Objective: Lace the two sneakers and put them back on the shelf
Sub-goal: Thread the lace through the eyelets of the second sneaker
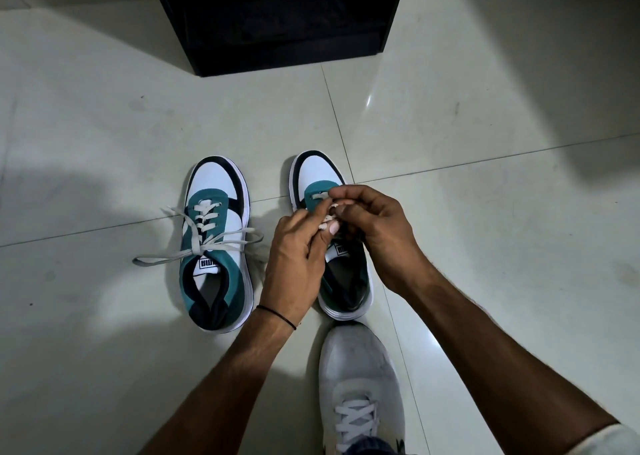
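Two teal, white and black sneakers stand side by side on the floor, toes pointing away from me. The left sneaker (216,243) has its white lace (204,233) threaded through the eyelets, with the ends lying loose to both sides. Over the right sneaker (323,177) my left hand (294,257) and my right hand (377,233) meet above the tongue, both pinching its white lace (329,217). My hands hide most of that shoe's eyelets. The black shelf (277,18) stands on the floor beyond the sneakers.
My own grey sneaker (360,385) is planted just behind the right sneaker's heel. The floor (485,143) is pale glossy tile with grout lines and dark shadows at the corners.
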